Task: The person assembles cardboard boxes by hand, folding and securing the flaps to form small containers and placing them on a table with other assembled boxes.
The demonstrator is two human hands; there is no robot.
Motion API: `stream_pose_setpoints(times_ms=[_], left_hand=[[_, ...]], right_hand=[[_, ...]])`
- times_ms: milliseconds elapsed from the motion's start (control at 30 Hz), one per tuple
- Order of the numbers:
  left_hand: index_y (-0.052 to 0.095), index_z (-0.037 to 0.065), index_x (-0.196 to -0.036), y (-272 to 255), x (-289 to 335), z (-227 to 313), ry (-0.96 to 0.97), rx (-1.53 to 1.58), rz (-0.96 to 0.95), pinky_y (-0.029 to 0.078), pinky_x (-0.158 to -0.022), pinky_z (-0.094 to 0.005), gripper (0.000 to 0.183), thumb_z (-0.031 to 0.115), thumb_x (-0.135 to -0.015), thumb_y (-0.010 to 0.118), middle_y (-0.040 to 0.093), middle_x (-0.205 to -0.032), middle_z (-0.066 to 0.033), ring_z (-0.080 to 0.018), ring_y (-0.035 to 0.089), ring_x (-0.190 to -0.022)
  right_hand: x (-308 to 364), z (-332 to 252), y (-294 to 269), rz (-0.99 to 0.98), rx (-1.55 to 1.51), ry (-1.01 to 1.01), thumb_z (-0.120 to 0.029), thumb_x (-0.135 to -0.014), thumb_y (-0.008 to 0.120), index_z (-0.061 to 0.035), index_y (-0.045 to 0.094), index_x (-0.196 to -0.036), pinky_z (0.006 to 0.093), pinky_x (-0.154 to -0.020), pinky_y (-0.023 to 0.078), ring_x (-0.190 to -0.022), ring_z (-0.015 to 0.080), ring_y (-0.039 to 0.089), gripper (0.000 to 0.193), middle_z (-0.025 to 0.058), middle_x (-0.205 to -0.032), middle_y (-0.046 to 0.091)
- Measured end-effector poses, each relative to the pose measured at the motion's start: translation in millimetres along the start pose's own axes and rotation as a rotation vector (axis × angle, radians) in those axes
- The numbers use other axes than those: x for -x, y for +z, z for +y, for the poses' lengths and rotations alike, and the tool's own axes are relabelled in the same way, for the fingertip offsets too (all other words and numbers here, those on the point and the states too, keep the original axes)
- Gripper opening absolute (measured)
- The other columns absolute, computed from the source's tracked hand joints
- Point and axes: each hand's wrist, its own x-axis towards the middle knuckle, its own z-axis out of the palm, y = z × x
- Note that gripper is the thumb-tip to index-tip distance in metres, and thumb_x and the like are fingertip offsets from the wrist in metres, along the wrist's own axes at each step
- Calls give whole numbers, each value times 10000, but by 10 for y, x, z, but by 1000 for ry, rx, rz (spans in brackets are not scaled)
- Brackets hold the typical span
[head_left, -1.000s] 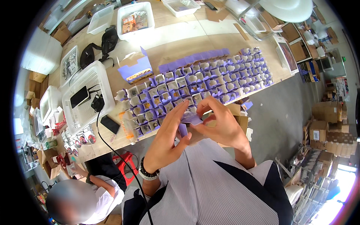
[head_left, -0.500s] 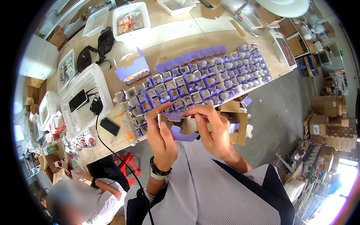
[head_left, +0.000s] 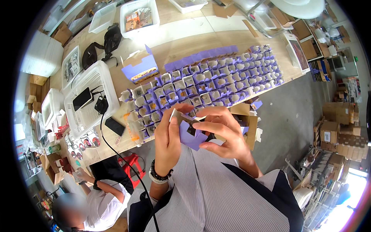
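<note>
Between my hands, in front of my chest, is a small purple carton [head_left: 188, 137] with its top flaps up. My left hand [head_left: 168, 141] wraps round its left side, thumb along the pale edge. My right hand [head_left: 227, 133] pinches its right side, the index fingertip at the opening and the thumb against the lower front. Inside, the carton looks dark; what it contains cannot be made out. Just beyond my fingers stand rows of open small purple cartons [head_left: 200, 78], close together on the wooden table [head_left: 185, 34]. Some hold small things too small to name.
A larger purple display box [head_left: 142, 69] stands behind the rows. At left are a white basket [head_left: 110, 83] with a phone, a black phone [head_left: 114, 126] and a cable [head_left: 123, 157]. A cardboard box [head_left: 252, 133] is below the table's edge. A co-worker [head_left: 102, 205] sits lower left.
The carton has turned and tilted in my hands, its purple front now more upright. My right thumb has moved down to its lower front, and the index finger has come over the opening.
</note>
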Motion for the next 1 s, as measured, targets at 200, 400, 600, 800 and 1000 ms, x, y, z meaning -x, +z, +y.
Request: stream_pose_setpoints(times_ms=[200, 400, 600, 800, 1000], left_hand=[[589, -18, -1341, -75, -47, 75, -58, 18, -157, 508, -945, -313, 377, 169, -1120, 347, 704, -1220, -117, -177, 671, -1053], [597, -14, -1336, -57, -54, 31, -75, 44, -153, 504, -923, -297, 346, 147, -1104, 396, 709, -1188, -101, -171, 670, -1026], [575, 16, -1346, 31, -25, 42, 27, -206, -160, 519, -823, -305, 367, 7, -980, 585, 668, -1291, -120, -183, 651, -959], [560, 32, -1203, 34, 14, -125, 129, -24, -133, 524, -997, -388, 367, -114, -883, 664, 541, -1457, -220, -264, 629, -1231], [635, 67, -1090, -23, -28, -67, 206, -167, -221, 446, -701, -281, 320, -30, -829, 793, 625, -1368, -166, -149, 547, -856]], right_hand=[[-45, 65, -148, -77, -11, 28, -144, -655, 963, -73, 716, -1067, 366, -744, 594, -960, 252, 665, 486, 119, -1360, 570], [-59, 98, -126, 24, 47, -41, -20, -695, 914, -59, 588, -944, 371, -758, 571, -956, 257, 657, 412, 112, -1163, 644], [49, 119, 232, 314, 42, 187, 116, -721, 778, -60, 543, -989, 308, -688, 518, -885, 232, 630, 398, 105, -1053, 629], [54, 166, 217, 308, 51, 149, 96, -775, 774, -53, 564, -1033, 296, -662, 511, -854, 207, 627, 364, 98, -1049, 646], [51, 10, 173, 334, -94, 455, 37, -900, 734, 0, 585, -1088, 296, -755, 560, -956, 189, 674, 242, 124, -1051, 670]])
